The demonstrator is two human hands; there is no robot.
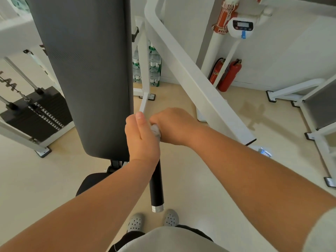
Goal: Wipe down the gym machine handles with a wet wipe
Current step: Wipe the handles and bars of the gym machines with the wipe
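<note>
A black machine handle (156,186) with a silver end cap points down toward my feet in the middle of the view. My left hand (141,138) grips the handle's upper part, thumb pointing up. Right beside it, my right hand (171,126) is curled around a crumpled white wet wipe (156,130), pressing it against the top of the handle. Only a small bunch of the wipe shows between the two hands. The handle's upper part is hidden under my hands.
A tall dark back pad (87,70) stands just left of my hands, above a black seat (91,182). A white frame beam (196,79) slants down on the right. A weight stack (36,113) sits at left, fire extinguishers (229,75) by the far wall.
</note>
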